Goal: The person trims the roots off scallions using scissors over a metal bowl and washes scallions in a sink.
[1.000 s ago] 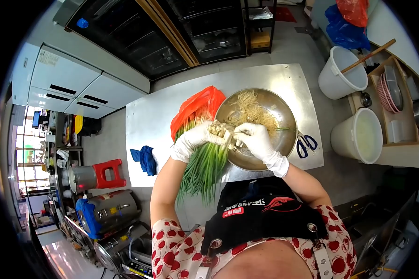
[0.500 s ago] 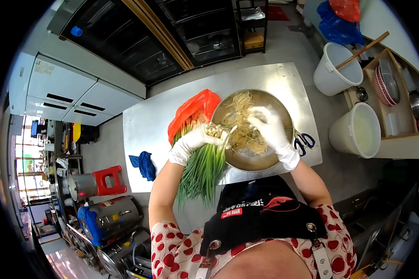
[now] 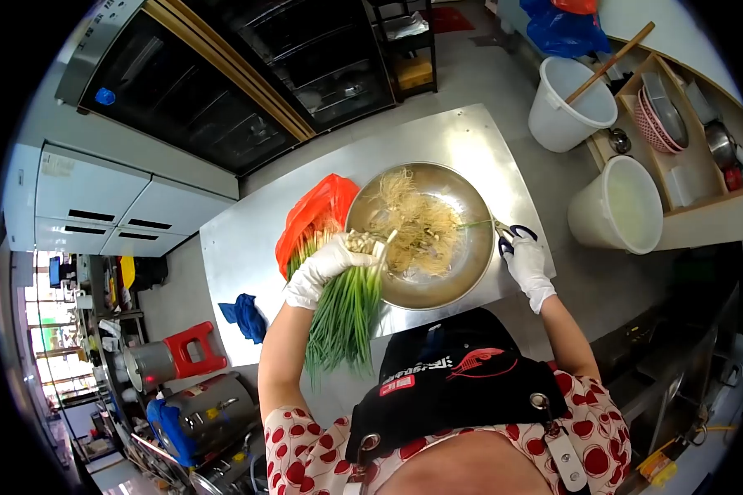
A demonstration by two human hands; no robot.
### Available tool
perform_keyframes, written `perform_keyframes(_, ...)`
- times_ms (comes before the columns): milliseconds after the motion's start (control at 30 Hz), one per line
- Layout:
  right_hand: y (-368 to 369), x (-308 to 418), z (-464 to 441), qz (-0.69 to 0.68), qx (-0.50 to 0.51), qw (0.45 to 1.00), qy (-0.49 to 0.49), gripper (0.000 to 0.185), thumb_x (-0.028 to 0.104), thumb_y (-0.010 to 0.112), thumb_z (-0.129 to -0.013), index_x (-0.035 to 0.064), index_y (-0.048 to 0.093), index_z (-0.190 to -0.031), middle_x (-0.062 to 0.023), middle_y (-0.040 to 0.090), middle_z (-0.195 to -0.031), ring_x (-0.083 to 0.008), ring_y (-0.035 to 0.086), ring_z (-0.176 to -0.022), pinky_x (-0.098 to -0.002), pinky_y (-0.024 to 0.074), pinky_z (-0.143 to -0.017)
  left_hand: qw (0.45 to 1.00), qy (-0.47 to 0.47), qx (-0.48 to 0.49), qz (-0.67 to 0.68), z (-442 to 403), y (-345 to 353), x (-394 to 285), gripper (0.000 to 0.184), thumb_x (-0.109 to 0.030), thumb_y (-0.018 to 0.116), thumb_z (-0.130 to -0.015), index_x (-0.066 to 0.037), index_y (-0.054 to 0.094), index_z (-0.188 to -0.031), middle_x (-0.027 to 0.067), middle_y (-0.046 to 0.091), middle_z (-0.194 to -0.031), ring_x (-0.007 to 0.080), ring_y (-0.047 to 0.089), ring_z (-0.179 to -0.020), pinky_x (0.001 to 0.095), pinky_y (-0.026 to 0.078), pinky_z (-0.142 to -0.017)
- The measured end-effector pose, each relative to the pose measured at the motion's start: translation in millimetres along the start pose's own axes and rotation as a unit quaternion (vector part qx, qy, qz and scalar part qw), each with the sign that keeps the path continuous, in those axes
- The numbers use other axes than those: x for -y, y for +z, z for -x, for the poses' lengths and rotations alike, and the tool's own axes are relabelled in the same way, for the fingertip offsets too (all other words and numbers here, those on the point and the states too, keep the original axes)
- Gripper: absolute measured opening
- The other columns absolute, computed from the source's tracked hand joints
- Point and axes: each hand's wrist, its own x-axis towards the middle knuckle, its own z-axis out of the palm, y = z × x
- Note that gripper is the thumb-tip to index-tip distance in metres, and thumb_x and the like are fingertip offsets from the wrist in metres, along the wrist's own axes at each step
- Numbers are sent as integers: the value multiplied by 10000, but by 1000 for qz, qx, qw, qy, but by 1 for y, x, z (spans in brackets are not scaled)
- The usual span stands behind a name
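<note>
My left hand, in a white glove, is closed round a bunch of green onions, with the white ends pointing up at the bowl's left rim. More onions lie beside it in a red plastic bag. The steel bowl holds a heap of pale root trimmings. My right hand, also gloved, is on the dark blue handles of the scissors at the bowl's right; its fingers are closed round them.
The bowl stands on a steel table. A crumpled blue cloth lies at its left edge. Beyond the right side are two white buckets, one with a wooden stick. A red stool stands at the left.
My right hand has moved from the onion ends, across the bowl, to the scissors and taken hold of them. My left hand keeps its hold on the onions. The view has shifted a little.
</note>
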Motion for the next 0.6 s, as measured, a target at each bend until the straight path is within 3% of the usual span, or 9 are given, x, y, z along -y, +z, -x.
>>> perform_keyframes(133, -22, 2, -6, 27, 28, 999, -13, 327, 191, 730, -715, 3, 628, -963, -184, 598, -1008, -310, 564, -986, -422, 469, -838, 999, 13, -18, -25, -7, -1, 10, 277, -106, 740, -787, -9, 669, -1036, 40, 699, -925, 137, 636, -858, 283, 500, -810)
perform_keyframes(167, -17, -2, -6, 27, 3, 999, -27, 340, 181, 727, -721, 7, 607, -987, -181, 615, -953, -323, 586, -930, -430, 480, -805, 1000, 7, -7, -14, -8, -3, 11, 271, -108, 744, -787, -16, 672, -1032, 36, 698, -927, 137, 635, -862, 283, 497, -815)
perform_keyframes(267, 1, -8, -11, 11, 69, 996, 58, 343, 196, 729, -729, 4, 609, -986, -176, 625, -901, -343, 601, -871, -437, 491, -776, 1000, -11, -4, -4, -7, 0, 7, 274, -103, 747, -784, -17, 673, -1034, 34, 697, -925, 136, 637, -858, 279, 499, -813)
perform_keyframes(300, 21, -21, -9, 15, -28, 999, 21, 249, 200, 721, -733, 5, 658, -875, -209, 652, -763, -390, 627, -710, -458, 501, -676, 1000, -5, -7, -24, -11, -5, 15, 287, -93, 742, -786, -17, 668, -1052, 30, 696, -921, 132, 638, -854, 273, 502, -805)
perform_keyframes(400, -15, -27, 2, -105, 123, 976, 142, 204, 152, 683, -743, -38, 672, -817, -196, 662, -728, -341, 644, -662, -422, 498, -645, 999, 8, -18, -25, -10, -3, 17, 310, -88, 749, -779, -14, 663, -1067, 26, 696, -924, 126, 640, -852, 270, 505, -799)
perform_keyframes(433, -22, -38, 10, -255, 141, 939, 185, 170, 98, 632, -763, -68, 664, -781, -151, 657, -663, -255, 636, -601, -378, 485, -594, 1000, 0, -22, 2, -8, 1, 13, 332, -70, 749, -771, -15, 657, -1086, 20, 693, -928, 119, 637, -855, 270, 505, -799)
perform_keyframes(467, -10, -59, 16, -358, 151, 903, 182, 166, 81, 600, -795, -62, 670, -842, -88, 639, -682, -171, 603, -595, -316, 472, -563, 999, 0, -32, -3, -6, 4, 11, 300, -68, 753, -766, -20, 671, -1051, 14, 693, -907, 111, 630, -837, 266, 503, -790)
perform_keyframes(533, -36, -66, 27, -541, 227, 772, 246, 216, 119, 604, -844, -54, 646, -966, -61, 625, -732, -133, 573, -612, -262, 441, -558, 999, 1, -52, -16, -6, 7, 7, 237, -64, 761, -755, -30, 697, -981, 1, 692, -864, 95, 618, -801, 257, 500, -771)
perform_keyframes(600, -51, -56, 43, -616, 186, 733, 222, 260, 158, 588, -884, -51, 609, -1038, -46, 599, -748, -114, 545, -624, -244, 428, -569, 999, -3, -39, -36, -8, 4, 11, 324, -66, 755, -765, -20, 666, -1073, 6, 688, -924, 95, 619, -849, 258, 496, -802)
